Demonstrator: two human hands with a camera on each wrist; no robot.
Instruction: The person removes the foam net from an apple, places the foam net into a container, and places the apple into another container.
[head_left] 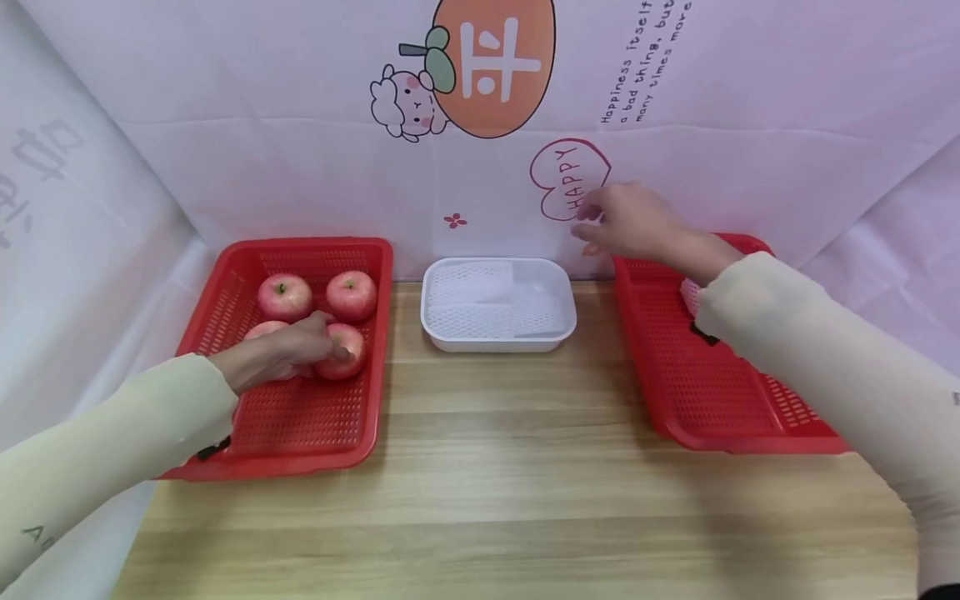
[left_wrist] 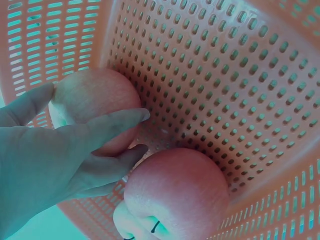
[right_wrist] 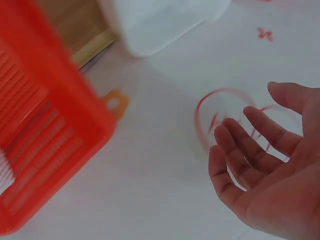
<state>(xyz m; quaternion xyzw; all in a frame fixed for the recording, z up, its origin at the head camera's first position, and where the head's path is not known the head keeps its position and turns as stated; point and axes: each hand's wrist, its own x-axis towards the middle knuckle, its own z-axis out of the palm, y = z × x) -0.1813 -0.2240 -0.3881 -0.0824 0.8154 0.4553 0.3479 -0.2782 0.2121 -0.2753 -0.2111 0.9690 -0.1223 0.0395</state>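
Note:
My left hand (head_left: 300,343) reaches into the red basket (head_left: 383,333) on the left and holds a pinkish-red apple (head_left: 351,338) near the basket's right wall. In the left wrist view, thumb and fingers lie on opposite sides of that apple (left_wrist: 97,92). Another apple (left_wrist: 182,187) is close to the fingertips, with part of a further one beside it. Two apples stand at the basket's back, and one is partly covered by the left hand. My right hand (head_left: 630,218) is in the air above the back of the right red basket (head_left: 720,400), fingers loosely bent and holding nothing.
A white oval container (head_left: 498,344) with a perforated insert stands between the baskets on the wooden table (head_left: 510,467). Inside the right basket a pink foam net (head_left: 689,293) shows partly behind the right arm. A white printed cloth (head_left: 300,167) hangs behind everything.

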